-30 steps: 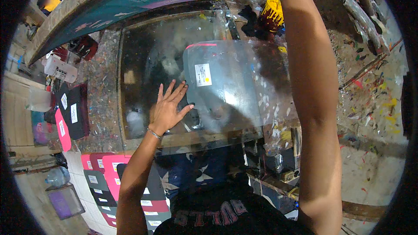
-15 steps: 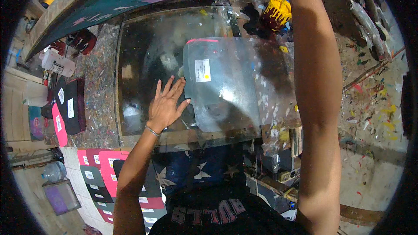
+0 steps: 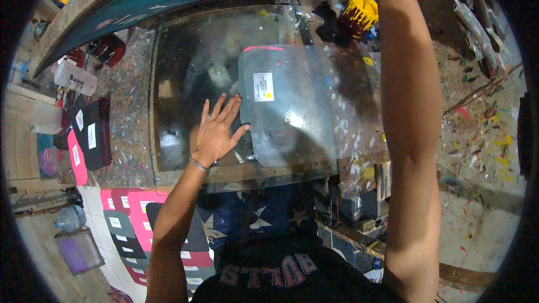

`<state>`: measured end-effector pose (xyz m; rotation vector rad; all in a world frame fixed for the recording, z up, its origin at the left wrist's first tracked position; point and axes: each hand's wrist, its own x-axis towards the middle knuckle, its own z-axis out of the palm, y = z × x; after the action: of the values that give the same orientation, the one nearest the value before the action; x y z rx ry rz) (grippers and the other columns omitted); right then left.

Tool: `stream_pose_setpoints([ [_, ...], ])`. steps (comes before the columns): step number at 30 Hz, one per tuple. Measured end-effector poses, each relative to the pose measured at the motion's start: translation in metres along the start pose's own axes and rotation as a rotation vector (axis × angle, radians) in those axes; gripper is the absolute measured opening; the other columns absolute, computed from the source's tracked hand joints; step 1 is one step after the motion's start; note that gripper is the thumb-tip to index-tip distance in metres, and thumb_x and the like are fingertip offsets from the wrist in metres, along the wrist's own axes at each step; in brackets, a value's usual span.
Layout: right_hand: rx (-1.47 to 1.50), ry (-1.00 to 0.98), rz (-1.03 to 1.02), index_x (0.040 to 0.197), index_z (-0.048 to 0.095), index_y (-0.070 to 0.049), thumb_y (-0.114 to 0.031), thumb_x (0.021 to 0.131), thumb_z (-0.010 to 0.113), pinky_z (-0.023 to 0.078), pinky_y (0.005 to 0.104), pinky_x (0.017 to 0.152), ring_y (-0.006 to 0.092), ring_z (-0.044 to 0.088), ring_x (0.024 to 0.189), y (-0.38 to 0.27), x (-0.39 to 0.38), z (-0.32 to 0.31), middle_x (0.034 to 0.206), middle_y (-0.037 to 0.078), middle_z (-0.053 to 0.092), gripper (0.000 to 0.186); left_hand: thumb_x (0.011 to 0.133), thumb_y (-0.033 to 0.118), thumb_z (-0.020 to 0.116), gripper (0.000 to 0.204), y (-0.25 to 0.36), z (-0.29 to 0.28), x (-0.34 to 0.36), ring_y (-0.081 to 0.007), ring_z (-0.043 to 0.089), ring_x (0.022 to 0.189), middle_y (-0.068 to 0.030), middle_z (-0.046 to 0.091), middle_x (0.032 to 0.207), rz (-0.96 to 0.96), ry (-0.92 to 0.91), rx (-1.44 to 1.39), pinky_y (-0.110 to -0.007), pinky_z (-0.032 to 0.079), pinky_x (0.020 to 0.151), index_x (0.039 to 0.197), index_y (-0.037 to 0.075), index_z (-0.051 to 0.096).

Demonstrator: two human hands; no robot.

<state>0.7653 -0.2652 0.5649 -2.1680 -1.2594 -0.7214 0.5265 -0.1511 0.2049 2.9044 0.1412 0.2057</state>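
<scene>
My left hand [image 3: 217, 134] lies flat on a dark glass plate [image 3: 185, 50] set in the workbench, fingers spread and empty. Its fingertips come up to the left edge of a grey rounded panel [image 3: 264, 118], which bears a white label [image 3: 263, 87] and a thin pink strip along its top. A clear sheet [image 3: 323, 106] covers most of that panel and reaches past it to the right. From the lower right my right forearm [image 3: 409, 78] stretches up beyond the top edge, so that hand is out of sight. A framed screen with teal mesh [image 3: 140, 8] stands tilted up across the far side.
A yellow-dripped paint pot [image 3: 359, 14] stands far right. Dark and pink labelled pieces [image 3: 96, 134] lie on the bench's left, near a whitish container [image 3: 76, 78] and a dark red pot [image 3: 108, 50]. Lower left, several labelled pieces [image 3: 140, 213] are spread out beside a water jug [image 3: 71, 219].
The view has shifted slightly. My left hand stays flat at the panel's edge, and my right arm keeps its reach. The raised screen sits a little higher in the picture.
</scene>
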Motion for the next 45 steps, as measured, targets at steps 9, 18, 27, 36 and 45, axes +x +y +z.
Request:
stream_pose_setpoints([
  [9,0.066,0.027,-0.038,0.075,0.067,0.013,-0.05,0.091,0.061,0.055,0.0492,0.07,0.0414,0.068,0.064,0.003,-0.004,0.002,0.068,0.031,0.066,0.065,0.099,0.054,0.058,0.074,0.001,-0.005,0.0,-0.0311,0.029,0.156,-0.0063,0.044,0.163,-0.01,-0.022,-0.022,-0.056,0.013,0.128,0.157,0.009,0.045],
  [18,0.039,0.001,-0.013,0.074,0.068,0.012,-0.049,0.09,0.061,0.055,0.0494,0.07,0.0426,0.067,0.064,0.0,-0.004,-0.002,0.068,0.031,0.065,0.063,0.099,0.05,0.061,0.072,0.0,-0.002,0.0,-0.0298,0.029,0.156,-0.0048,0.044,0.163,-0.01,-0.003,-0.042,-0.055,0.012,0.128,0.156,0.009,0.047],
  [27,0.064,0.001,-0.039,0.073,0.068,0.011,-0.049,0.091,0.061,0.054,0.0487,0.067,0.0387,0.065,0.06,0.004,-0.005,-0.002,0.066,0.028,0.065,0.063,0.1,0.039,0.062,0.058,0.011,-0.008,-0.001,-0.035,0.03,0.155,-0.0122,0.044,0.162,0.036,0.083,-0.095,-0.056,0.016,0.127,0.147,0.006,0.057],
  [36,-0.013,0.017,-0.026,0.062,0.052,0.006,-0.045,0.097,0.066,0.037,0.0399,0.049,0.015,0.036,0.049,0.009,-0.001,0.005,0.051,0.005,0.039,0.063,0.098,0.026,0.066,0.051,0.168,0.001,0.046,-0.049,0.031,0.149,-0.0298,0.038,0.156,-0.097,0.336,-0.723,-0.062,0.024,0.122,0.135,-0.009,0.06],
  [45,-0.004,0.032,0.002,0.064,0.049,0.004,-0.044,0.098,0.065,0.037,0.0394,0.051,0.0154,0.038,0.051,0.008,0.015,0.016,0.053,0.005,0.039,0.061,0.097,0.026,0.069,0.055,0.096,0.004,-0.031,-0.0473,0.023,0.155,-0.0308,0.032,0.162,-0.187,0.376,-0.467,-0.058,0.018,0.126,0.138,-0.009,0.056],
])
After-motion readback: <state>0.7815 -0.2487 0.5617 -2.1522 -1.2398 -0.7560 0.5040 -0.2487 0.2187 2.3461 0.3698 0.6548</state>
